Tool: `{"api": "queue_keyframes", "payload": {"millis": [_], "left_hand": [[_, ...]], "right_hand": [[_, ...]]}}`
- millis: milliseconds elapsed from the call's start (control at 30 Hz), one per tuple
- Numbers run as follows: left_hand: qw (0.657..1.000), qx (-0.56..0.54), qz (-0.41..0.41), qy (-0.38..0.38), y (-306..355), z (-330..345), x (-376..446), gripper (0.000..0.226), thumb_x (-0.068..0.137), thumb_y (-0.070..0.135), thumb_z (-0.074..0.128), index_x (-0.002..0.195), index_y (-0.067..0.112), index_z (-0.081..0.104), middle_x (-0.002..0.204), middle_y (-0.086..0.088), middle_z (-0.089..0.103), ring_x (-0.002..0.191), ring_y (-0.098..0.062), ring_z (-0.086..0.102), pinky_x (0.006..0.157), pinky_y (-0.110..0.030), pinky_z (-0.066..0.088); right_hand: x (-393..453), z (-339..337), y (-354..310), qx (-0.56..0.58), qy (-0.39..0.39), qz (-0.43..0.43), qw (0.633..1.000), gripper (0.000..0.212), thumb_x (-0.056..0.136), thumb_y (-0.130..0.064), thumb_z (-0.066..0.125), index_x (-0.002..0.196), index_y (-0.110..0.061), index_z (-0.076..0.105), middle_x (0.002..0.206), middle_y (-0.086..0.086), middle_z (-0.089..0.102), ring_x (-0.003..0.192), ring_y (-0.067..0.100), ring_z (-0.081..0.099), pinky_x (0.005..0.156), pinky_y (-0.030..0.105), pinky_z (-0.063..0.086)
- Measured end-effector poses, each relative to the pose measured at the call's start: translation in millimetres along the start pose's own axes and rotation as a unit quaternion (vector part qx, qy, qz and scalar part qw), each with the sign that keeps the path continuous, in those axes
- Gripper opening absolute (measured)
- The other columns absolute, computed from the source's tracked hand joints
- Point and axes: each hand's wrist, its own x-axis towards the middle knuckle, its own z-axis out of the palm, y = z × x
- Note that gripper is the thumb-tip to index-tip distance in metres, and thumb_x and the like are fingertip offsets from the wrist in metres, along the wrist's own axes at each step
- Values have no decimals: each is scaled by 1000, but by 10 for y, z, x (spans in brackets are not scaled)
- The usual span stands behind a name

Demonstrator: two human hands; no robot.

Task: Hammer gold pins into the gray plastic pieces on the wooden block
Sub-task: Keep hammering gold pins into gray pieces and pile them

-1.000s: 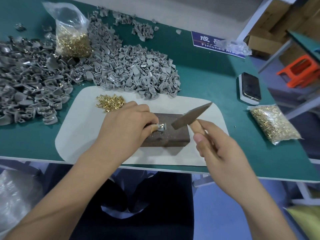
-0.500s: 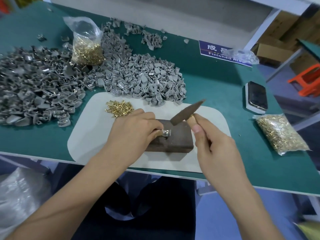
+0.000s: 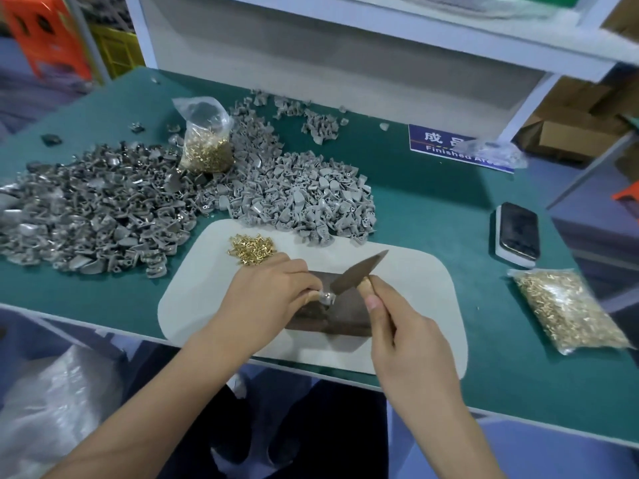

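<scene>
Gray plastic piece (image 3: 326, 299) pinched by left hand (image 3: 268, 299); right hand (image 3: 409, 344) grips hammer (image 3: 359, 276).

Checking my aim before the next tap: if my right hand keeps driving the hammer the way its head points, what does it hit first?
Most likely the gray plastic piece your left hand pinches on the wooden block, though the hammer may already touch it.

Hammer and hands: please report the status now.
Left hand pinches gray piece on wooden block. Right hand grips hammer, head at the piece. Nothing in the way.
</scene>
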Motion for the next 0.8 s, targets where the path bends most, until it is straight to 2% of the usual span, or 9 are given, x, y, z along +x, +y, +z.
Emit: {"api": "queue_keyframes", "payload": {"millis": [67,133,267,400,467,533,633,733,800], "left_hand": [[1000,-6,-3,8,10,-1,4,16,95,44,61,94,35,75,86,14,66,88,-13,61,56,-31,49],[1000,-7,-5,14,16,5,5,16,95,44,62,95,35,76,87,14,66,88,-14,61,56,-29,48],[1000,-16,-9,7,15,9,-7,13,94,44,65,96,36,75,88,14,66,90,-14,59,59,-29,47],[1000,-21,4,1,-41,1,11,15,95,44,63,100,36,75,93,14,67,94,-14,58,61,-26,40],[1000,-26,10,-9,-74,-4,31,16,96,46,61,103,38,74,95,14,66,96,-13,56,62,-25,34],[999,-31,19,-14,-100,7,46,17,97,45,60,103,37,74,97,14,66,97,-14,56,63,-26,38],[998,-57,10,-22,-125,20,49,17,97,45,61,103,36,74,98,13,66,101,-14,57,73,-34,50],[997,-77,-14,-24,-137,37,49,15,95,45,64,100,36,75,95,12,66,101,-14,56,73,-35,50],[996,-84,-18,-18,-133,49,39,14,94,44,65,99,35,75,95,12,66,101,-15,56,71,-32,47]], "right_hand": [[-23,4,-39,-17,-9,-2,1000,58,93,-66,15,137,-50,50,107,-12,75,94,26,67,73,43,54],[-49,5,-44,-54,-18,-16,998,52,96,-62,16,137,-51,45,102,-9,76,89,29,66,68,42,52],[-105,-8,-43,-29,63,-20,997,47,100,-57,25,136,-44,53,105,-11,76,87,29,68,65,43,55],[-88,35,-94,-71,29,-14,997,48,101,-56,25,138,-44,52,104,0,77,91,38,67,68,45,54],[-87,30,-105,-55,85,-7,995,43,103,-53,31,136,-42,55,104,0,77,90,37,67,68,44,54],[-136,64,-140,-52,116,-2,992,40,104,-51,33,135,-40,57,102,1,77,88,37,66,66,43,54],[-192,149,-156,-107,69,20,992,36,106,-50,33,136,-43,52,96,2,76,86,39,65,65,44,52],[-270,180,-187,-78,141,31,986,37,107,-49,31,136,-40,52,97,0,76,83,38,65,66,45,54],[-304,242,-276,-83,129,36,988,39,108,-48,30,138,-38,52,102,1,76,87,39,66,68,47,55]]}}
